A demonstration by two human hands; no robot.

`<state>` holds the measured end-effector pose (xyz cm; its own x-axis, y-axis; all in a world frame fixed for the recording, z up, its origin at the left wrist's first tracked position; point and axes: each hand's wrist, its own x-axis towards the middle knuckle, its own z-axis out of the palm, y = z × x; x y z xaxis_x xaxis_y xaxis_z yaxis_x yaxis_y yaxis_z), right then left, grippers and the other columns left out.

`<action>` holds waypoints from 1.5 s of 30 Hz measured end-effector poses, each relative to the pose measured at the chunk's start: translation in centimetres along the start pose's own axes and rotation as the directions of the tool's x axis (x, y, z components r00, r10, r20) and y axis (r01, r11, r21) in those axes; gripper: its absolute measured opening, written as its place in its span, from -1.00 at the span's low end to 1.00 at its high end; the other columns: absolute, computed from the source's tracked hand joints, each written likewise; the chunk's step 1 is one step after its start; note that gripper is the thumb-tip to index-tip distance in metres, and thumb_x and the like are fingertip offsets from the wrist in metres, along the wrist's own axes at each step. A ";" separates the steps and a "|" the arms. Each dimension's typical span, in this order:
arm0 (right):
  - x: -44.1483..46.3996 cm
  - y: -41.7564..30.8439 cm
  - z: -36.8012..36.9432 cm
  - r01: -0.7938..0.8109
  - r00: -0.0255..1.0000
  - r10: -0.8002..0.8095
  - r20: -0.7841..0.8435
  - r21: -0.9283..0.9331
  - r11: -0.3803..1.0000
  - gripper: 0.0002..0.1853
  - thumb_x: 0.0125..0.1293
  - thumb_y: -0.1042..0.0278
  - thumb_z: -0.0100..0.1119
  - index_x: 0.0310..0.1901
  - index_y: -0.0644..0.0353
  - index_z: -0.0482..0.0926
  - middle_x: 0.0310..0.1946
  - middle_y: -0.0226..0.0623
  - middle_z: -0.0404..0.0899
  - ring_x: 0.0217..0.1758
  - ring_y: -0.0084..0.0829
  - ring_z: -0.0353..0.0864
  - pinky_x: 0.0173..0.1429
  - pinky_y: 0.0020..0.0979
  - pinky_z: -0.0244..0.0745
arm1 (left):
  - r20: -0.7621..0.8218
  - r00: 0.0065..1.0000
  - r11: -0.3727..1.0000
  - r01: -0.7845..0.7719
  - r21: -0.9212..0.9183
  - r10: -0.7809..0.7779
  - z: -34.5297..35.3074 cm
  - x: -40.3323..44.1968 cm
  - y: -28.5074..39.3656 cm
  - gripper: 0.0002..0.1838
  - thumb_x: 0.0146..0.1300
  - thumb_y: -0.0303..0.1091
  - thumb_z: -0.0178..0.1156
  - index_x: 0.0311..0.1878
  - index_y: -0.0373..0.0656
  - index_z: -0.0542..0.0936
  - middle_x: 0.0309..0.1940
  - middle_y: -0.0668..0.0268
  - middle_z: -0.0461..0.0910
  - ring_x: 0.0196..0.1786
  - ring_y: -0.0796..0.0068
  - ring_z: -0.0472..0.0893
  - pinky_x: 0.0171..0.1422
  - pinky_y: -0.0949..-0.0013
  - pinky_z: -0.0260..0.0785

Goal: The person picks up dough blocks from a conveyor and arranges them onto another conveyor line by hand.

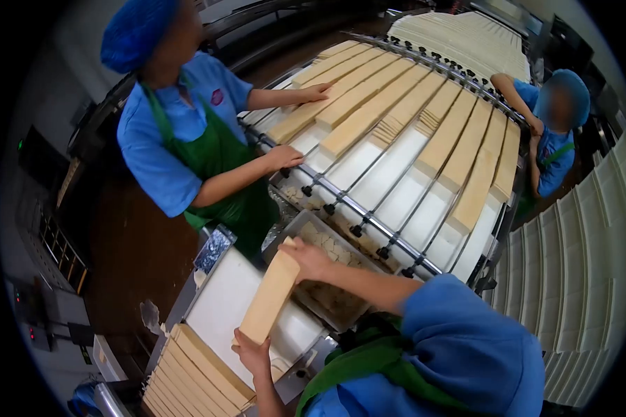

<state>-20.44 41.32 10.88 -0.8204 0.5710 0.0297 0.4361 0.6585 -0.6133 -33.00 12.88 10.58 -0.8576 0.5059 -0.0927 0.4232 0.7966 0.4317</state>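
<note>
A long, pale stack of thin sheets [270, 295] slants above a white surface [222, 281] in the lower middle. My right hand [307, 260] grips its upper end, the fingers wrapped around the side. At the lower end, my left hand [254, 353] is closed on the same stack, thumb on the near face. Just below and left of it lies a row of similar stacks [195, 372], packed side by side. Beside my right forearm is a grey bin [337, 316] with broken pale pieces.
A conveyor [341, 174] with metal dividing rods carries several long stacks beyond a rail with black knobs. One co-worker [195, 125] stands at its left, a hand on a stack. Another person [556, 132] is at the right. Folded pale sheets [570, 257] fill the right side.
</note>
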 end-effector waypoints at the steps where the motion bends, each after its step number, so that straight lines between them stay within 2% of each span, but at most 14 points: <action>1: -0.4 2.2 -1.7 0.002 0.996 0.001 -0.089 0.031 1.000 0.05 -0.40 0.16 0.57 0.27 -0.11 0.22 0.01 -0.02 0.31 -0.03 -0.03 0.52 0.01 -0.19 0.49 | -0.040 0.998 0.997 -0.046 -0.058 0.044 0.4 0.2 2.9 0.00 -0.24 -0.33 0.50 0.33 0.03 0.16 0.04 -0.14 0.27 0.01 -0.17 0.47 0.08 0.05 0.38; 4: -2.2 7.7 -9.2 0.044 0.970 -0.039 -0.241 0.015 0.999 0.05 -0.39 0.14 0.55 0.29 -0.13 0.23 0.03 -0.11 0.32 -0.02 -0.06 0.52 0.02 -0.16 0.47 | -0.026 0.981 0.969 -0.195 -0.153 0.193 0.6 0.3 11.2 -0.01 -0.21 -0.30 0.49 0.34 0.03 0.17 0.06 -0.08 0.26 0.07 -0.12 0.45 0.10 0.06 0.37; 8: -4.3 15.0 -18.3 -0.131 0.977 0.129 -0.168 0.002 0.991 0.01 -0.29 0.07 0.52 0.31 -0.10 0.20 0.12 -0.04 0.34 0.04 -0.01 0.49 0.09 -0.18 0.45 | -0.047 0.942 0.914 -0.334 -0.230 0.332 3.2 1.3 19.5 -0.20 -0.01 -0.30 0.37 0.33 0.01 0.24 0.06 -0.02 0.28 0.08 -0.06 0.43 0.13 0.11 0.35; 12: -2.8 27.6 -19.6 0.009 0.901 0.023 -0.433 0.070 0.997 0.01 -0.16 -0.13 0.44 0.30 0.17 0.18 0.04 0.01 0.43 0.01 -0.01 0.52 0.07 -0.17 0.44 | -0.010 0.882 0.828 -0.446 -0.340 0.470 7.2 2.9 26.3 -0.54 0.31 -0.42 -0.02 0.30 -0.02 0.34 -0.09 0.04 0.36 -0.08 0.10 0.44 0.09 0.21 0.30; 14: -1.1 30.0 -21.7 -0.601 0.761 0.592 -0.264 0.056 0.797 -0.12 0.06 -0.27 0.23 0.18 0.39 0.29 -0.07 0.00 0.55 -0.02 -0.02 0.55 0.07 -0.17 0.45 | 0.041 0.844 0.796 -0.487 -0.360 0.535 9.9 4.3 29.0 -0.52 0.31 -0.45 -0.04 0.32 -0.02 0.31 -0.15 0.05 0.37 -0.12 0.12 0.43 0.07 0.24 0.29; 23: 1.7 41.8 -27.5 -0.745 0.641 0.689 -0.339 -0.058 0.664 -0.19 0.13 -0.38 0.05 -0.09 0.44 0.51 -0.10 0.10 0.54 0.02 -0.06 0.53 0.10 -0.15 0.40 | 0.178 0.727 0.745 -0.616 -0.254 0.663 17.3 4.9 39.7 -0.30 0.21 -0.58 -0.06 0.44 -0.09 0.03 -0.08 -0.11 0.32 -0.08 -0.05 0.43 0.09 0.16 0.29; 28: 0.7 44.0 -28.6 -0.709 0.611 0.619 -0.493 0.008 0.705 -0.22 0.20 -0.25 0.06 0.02 0.51 0.42 0.16 0.30 0.27 0.17 0.04 0.37 0.22 -0.10 0.29 | 0.301 0.752 0.807 -0.509 -0.301 0.586 20.4 4.7 42.3 -0.24 0.15 -0.59 -0.04 0.44 -0.18 -0.04 -0.02 -0.15 0.30 -0.01 -0.10 0.39 0.16 0.14 0.23; 30: -0.2 44.3 -28.7 -0.666 0.580 0.376 -0.722 -0.156 0.729 -0.34 0.25 -0.10 0.07 0.04 0.49 0.40 0.21 0.19 0.20 0.21 0.00 0.29 0.28 -0.15 0.23 | 0.291 0.734 0.786 -0.536 -0.309 0.614 21.8 4.9 43.6 -0.23 0.14 -0.62 -0.03 0.44 -0.19 -0.04 -0.03 -0.13 0.32 0.00 -0.09 0.39 0.16 0.15 0.23; 34: -0.6 43.9 -30.1 -0.720 0.653 0.606 -0.454 -0.127 0.682 -0.53 0.28 0.09 0.05 -0.01 0.40 0.45 0.06 0.02 0.32 0.24 -0.12 0.24 0.32 -0.19 0.15 | 0.208 0.669 0.672 -0.569 -0.474 0.713 22.2 4.8 43.6 -0.21 0.10 -0.71 0.00 0.43 -0.21 -0.02 0.02 -0.08 0.37 0.03 -0.03 0.43 0.16 0.22 0.27; 35: -0.8 43.9 -30.0 -0.719 0.657 0.608 -0.446 -0.127 0.683 -0.53 0.28 0.09 0.05 -0.01 0.40 0.45 0.06 0.02 0.32 0.24 -0.12 0.24 0.32 -0.19 0.15 | 0.328 0.728 0.769 -0.418 -0.483 0.602 21.6 4.4 43.5 -0.20 0.10 -0.75 -0.01 0.43 -0.20 -0.01 0.14 -0.06 0.37 0.09 0.10 0.46 0.13 0.33 0.32; 37: -2.2 42.5 -30.8 -0.695 0.633 0.530 -0.565 -0.113 0.710 -0.53 0.27 0.13 0.05 0.05 0.38 0.43 0.17 -0.03 0.27 0.32 -0.16 0.18 0.37 -0.15 0.09 | 0.278 0.716 0.717 -0.429 -0.549 0.640 23.1 4.5 43.3 -0.21 0.11 -0.75 -0.01 0.44 -0.18 -0.01 0.16 -0.04 0.37 0.09 0.17 0.48 0.11 0.38 0.34; 39: -2.4 42.9 -30.5 -0.711 0.604 0.447 -0.660 -0.193 0.676 -0.46 0.29 0.07 0.02 0.14 0.36 0.37 0.25 -0.07 0.21 0.38 -0.17 0.09 0.41 -0.11 -0.01 | 0.218 0.717 0.668 -0.432 -0.606 0.662 23.8 4.3 43.3 -0.21 0.13 -0.74 -0.01 0.44 -0.16 -0.01 0.18 -0.03 0.38 0.09 0.25 0.49 0.09 0.42 0.36; 41: -2.4 43.8 -30.5 -0.725 0.574 0.341 -0.744 -0.269 0.634 -0.40 0.31 0.02 -0.02 0.23 0.34 0.31 0.34 -0.11 0.14 0.45 -0.18 0.00 0.45 -0.07 -0.11 | 0.328 0.732 0.661 -0.216 -0.719 0.597 24.0 4.4 45.3 -0.23 0.18 -0.72 -0.03 0.45 -0.12 -0.02 0.17 -0.01 0.39 0.11 0.32 0.48 0.10 0.45 0.36; 45: -1.9 45.4 -31.7 -0.802 0.568 0.570 -0.594 -0.243 0.546 -0.21 0.32 -0.21 -0.18 0.38 0.27 0.08 0.45 -0.19 -0.07 0.53 -0.22 -0.23 0.50 -0.01 -0.35 | 0.514 0.688 0.706 0.004 -0.708 0.513 23.6 5.3 46.1 -0.22 0.19 -0.69 -0.06 0.46 -0.11 -0.09 0.15 0.01 0.41 0.11 0.32 0.47 0.13 0.42 0.34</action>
<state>12.63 85.64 7.99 0.0023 0.9907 0.1364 0.9857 0.0207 -0.1671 -11.15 60.07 8.85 -0.2224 0.9263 -0.3040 0.0887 0.3298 0.9399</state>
